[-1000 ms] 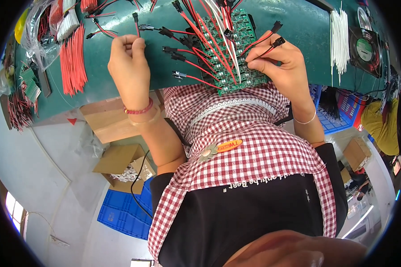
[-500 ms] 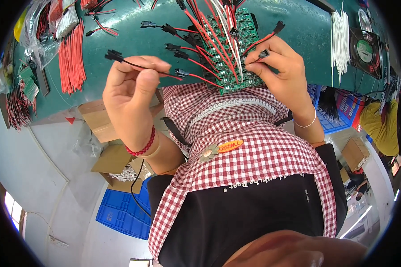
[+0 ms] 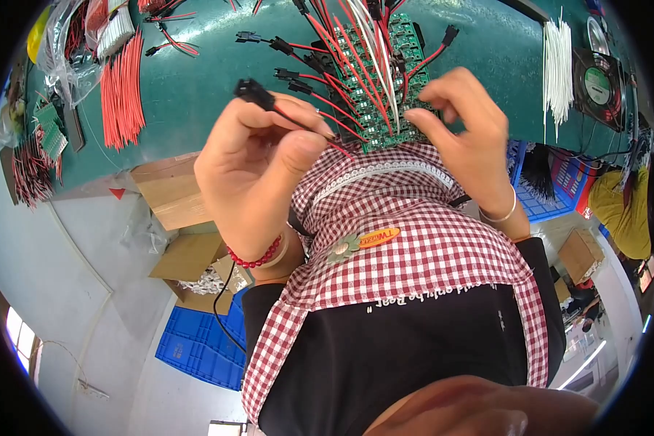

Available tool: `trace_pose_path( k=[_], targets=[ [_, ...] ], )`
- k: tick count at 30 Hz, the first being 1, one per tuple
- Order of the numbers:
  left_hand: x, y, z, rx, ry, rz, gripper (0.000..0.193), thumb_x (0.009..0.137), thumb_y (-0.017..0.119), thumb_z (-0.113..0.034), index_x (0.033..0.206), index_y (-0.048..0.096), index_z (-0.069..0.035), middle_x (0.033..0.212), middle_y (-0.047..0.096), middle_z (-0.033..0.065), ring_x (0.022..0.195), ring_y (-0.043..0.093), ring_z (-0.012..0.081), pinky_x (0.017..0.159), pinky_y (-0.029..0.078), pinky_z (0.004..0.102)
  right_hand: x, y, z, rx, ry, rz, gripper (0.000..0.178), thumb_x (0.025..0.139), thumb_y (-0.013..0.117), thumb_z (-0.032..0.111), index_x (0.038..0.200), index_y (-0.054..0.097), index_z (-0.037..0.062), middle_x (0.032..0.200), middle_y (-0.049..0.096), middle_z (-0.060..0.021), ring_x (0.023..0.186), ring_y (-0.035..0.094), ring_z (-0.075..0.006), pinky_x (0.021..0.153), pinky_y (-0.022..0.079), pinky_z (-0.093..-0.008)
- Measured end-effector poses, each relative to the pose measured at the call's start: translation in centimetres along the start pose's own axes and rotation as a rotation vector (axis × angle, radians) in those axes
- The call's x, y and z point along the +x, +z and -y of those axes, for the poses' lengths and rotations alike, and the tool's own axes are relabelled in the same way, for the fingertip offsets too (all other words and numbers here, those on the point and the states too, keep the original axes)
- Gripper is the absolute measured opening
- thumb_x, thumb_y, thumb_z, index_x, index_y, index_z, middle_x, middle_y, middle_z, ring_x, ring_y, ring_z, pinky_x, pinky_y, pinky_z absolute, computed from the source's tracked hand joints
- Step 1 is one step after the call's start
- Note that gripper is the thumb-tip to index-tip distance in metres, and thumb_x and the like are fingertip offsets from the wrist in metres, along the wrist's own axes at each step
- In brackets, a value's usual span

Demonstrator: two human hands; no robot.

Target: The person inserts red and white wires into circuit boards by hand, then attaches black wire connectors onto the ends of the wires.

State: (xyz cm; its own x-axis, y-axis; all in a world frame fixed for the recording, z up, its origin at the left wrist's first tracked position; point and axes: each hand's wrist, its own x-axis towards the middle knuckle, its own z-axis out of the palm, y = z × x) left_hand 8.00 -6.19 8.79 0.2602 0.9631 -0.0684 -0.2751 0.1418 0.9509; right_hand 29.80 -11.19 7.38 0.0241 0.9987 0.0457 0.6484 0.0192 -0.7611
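Observation:
In my left hand (image 3: 243, 174) a wire lead (image 3: 254, 93) is pinched between thumb and fingers, its black plug sticking up past the knuckles. Its red and black wires run toward the near edge of a green circuit board panel (image 3: 408, 52). Just right of that panel is my right hand (image 3: 476, 127), thumb and curled forefinger apart, with nothing visible between them. Several red-and-black leads with black plugs (image 3: 287, 74) fan out from the panel's left side. Another plug (image 3: 450, 34) stands out at its upper right. Red and white wires (image 3: 363, 62) lie across the boards.
Red wires (image 3: 122, 94) lie in a bundle on the green table (image 3: 196, 80) at left, near plastic bags (image 3: 65, 58). White wires (image 3: 556, 73) and a black fan (image 3: 598, 87) are at right. Below stand cardboard boxes (image 3: 171, 192) and blue crates (image 3: 203, 345).
My left hand has moved right with the lead, nearer the panel. My right hand has let go of a small black-ended piece, and its thumb and forefinger have parted.

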Motion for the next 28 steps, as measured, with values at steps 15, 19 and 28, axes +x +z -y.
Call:
trace_pose_path(
  k=[15, 19, 28],
  targets=[
    [2.1, 1.3, -1.5, 0.435, 0.13, 0.068, 0.017, 0.078, 0.067, -0.001, 0.094, 0.067, 0.002, 0.092, 0.065, 0.0074, 0.079, 0.058, 0.0113, 0.068, 0.045, 0.0218, -1.5, -2.2, 0.3, 0.874, 0.066, 0.429, 0.007, 0.08, 0.071, 0.002, 0.084, 0.069, -0.0019, 0.078, 0.07, -0.01, 0.072, 0.068, -0.0176, 0.068, 0.053, -0.0265],
    [8.8, -7.9, 3.4, 1.311, 0.191, -0.433, 0.03, 0.088, 0.063, -0.023, 0.104, 0.065, 0.002, 0.09, 0.066, 0.0133, 0.08, 0.063, 0.026, 0.075, 0.05, 0.0353, -1.2, -0.8, -1.3, 0.7, 0.268, 0.095, 0.007, 0.078, 0.07, 0.001, 0.084, 0.069, -0.0029, 0.084, 0.067, -0.0085, 0.074, 0.065, -0.0158, 0.068, 0.05, -0.0236],
    [11.8, -7.6, 4.4, 1.673, -0.241, -0.37, 0.035, 0.082, 0.067, -0.038, 0.094, 0.067, -0.005, 0.099, 0.069, 0.0179, 0.094, 0.065, 0.0338, 0.08, 0.051, 0.0425, -0.8, 0.2, -2.7, 0.331, 0.103, 0.04, 0.008, 0.076, 0.069, -0.002, 0.085, 0.069, -0.0016, 0.084, 0.061, -0.0075, 0.076, 0.06, -0.0162, 0.068, 0.046, -0.0262]
  ],
)
